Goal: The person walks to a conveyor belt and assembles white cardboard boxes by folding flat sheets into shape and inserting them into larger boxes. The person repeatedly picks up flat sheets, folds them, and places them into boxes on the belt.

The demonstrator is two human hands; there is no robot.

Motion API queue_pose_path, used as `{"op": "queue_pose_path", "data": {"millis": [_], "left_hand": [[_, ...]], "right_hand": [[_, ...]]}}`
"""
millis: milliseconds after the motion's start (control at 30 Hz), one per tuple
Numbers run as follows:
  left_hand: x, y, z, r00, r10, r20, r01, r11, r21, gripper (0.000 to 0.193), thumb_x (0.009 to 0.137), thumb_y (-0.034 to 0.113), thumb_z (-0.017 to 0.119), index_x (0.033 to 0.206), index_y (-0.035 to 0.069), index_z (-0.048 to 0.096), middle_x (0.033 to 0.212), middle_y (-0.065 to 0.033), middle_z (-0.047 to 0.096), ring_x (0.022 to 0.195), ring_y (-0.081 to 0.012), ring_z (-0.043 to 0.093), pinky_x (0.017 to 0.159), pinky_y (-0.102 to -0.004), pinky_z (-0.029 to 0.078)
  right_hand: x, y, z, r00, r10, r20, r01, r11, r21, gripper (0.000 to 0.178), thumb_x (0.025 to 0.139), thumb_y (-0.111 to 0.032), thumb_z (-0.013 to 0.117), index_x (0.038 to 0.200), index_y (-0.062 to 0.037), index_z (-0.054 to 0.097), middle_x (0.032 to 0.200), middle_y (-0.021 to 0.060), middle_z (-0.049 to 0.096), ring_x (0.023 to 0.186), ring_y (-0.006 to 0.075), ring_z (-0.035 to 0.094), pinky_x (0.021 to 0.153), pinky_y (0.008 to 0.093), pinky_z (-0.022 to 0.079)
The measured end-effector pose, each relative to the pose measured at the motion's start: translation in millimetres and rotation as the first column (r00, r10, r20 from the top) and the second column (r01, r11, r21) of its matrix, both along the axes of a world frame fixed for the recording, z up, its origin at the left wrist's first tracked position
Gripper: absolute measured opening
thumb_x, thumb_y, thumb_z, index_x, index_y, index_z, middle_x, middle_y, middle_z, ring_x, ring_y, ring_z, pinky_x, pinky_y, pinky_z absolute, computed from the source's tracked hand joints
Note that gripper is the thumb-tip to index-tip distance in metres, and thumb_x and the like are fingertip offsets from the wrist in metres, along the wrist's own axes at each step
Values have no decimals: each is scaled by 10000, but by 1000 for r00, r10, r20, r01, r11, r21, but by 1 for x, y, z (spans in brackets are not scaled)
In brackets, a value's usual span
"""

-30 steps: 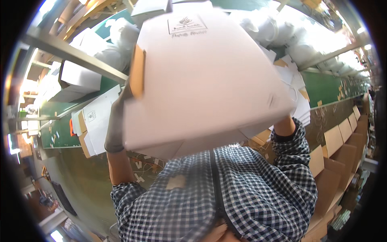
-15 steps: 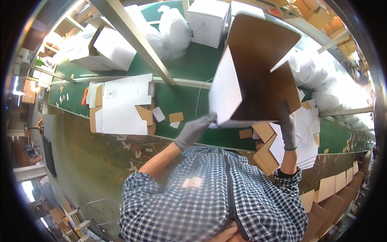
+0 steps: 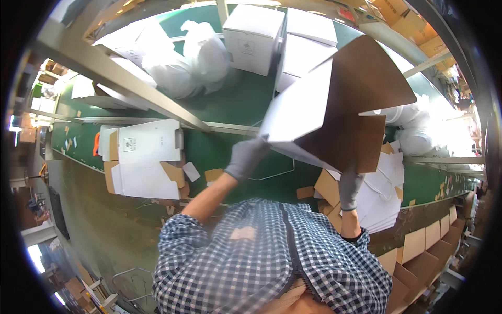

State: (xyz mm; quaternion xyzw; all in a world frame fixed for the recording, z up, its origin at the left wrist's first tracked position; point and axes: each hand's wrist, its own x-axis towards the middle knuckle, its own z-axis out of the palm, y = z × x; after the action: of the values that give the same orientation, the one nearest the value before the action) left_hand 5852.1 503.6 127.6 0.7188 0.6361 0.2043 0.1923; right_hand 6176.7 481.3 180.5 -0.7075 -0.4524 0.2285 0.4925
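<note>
I hold a half-folded cardboard box (image 3: 334, 104), white outside and brown inside, tilted above the green conveyor belt (image 3: 225, 152). My left hand (image 3: 244, 157), in a grey glove, grips the box's lower white corner. My right hand (image 3: 350, 189), also gloved, holds the bottom edge of a brown flap. The box's open brown inside faces right. My checked shirt fills the lower middle of the view.
A flat unfolded white box (image 3: 144, 157) lies on the belt at left. Made-up white boxes (image 3: 253, 36) and white plastic bags (image 3: 196, 57) sit further along. A metal frame bar (image 3: 130, 89) crosses diagonally. Stacked flat cartons (image 3: 376, 201) lie at right.
The box has swung away from the camera and down to the right, turning from its white side to its brown inside. Both hands stayed on it.
</note>
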Motion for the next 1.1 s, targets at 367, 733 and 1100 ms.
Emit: {"op": "queue_pose_path", "data": {"millis": [367, 733, 1100], "left_hand": [[-22, 22, 30, 986, 70, 151, -135, 870, 475, 365, 835, 194, 849, 1172, 106, 740, 1034, -98, 750, 960, -312, 722, 826, -408, 576], [-121, -13, 43, 913, -379, -152, 189, 723, -665, 465, 806, 266, 828, 1237, 113, 743, 1184, -167, 741, 1085, -361, 703, 942, -451, 556], [-175, 302, -26, 438, 881, 178, -889, 394, 232, 513, 868, 174, 706, 1323, -45, 613, 1213, -274, 717, 1206, -477, 647, 990, -519, 533]], "right_hand": [[-7, 12, 12, 994, 74, -82, -68, 995, 67, 213, 1065, -57, 573, 1221, 77, 626, 1105, 110, 661, 1021, 176, 610, 904, 331, 513], [-6, 0, 6, 969, 184, 166, -165, 978, -125, 248, 1089, -116, 580, 1223, 82, 645, 943, 181, 703, 813, 247, 664, 726, 366, 527], [-11, 10, 38, 959, 149, 239, -121, 984, -129, 186, 1038, -124, 640, 1047, 60, 663, 760, 207, 643, 627, 259, 609, 615, 425, 483]]}}
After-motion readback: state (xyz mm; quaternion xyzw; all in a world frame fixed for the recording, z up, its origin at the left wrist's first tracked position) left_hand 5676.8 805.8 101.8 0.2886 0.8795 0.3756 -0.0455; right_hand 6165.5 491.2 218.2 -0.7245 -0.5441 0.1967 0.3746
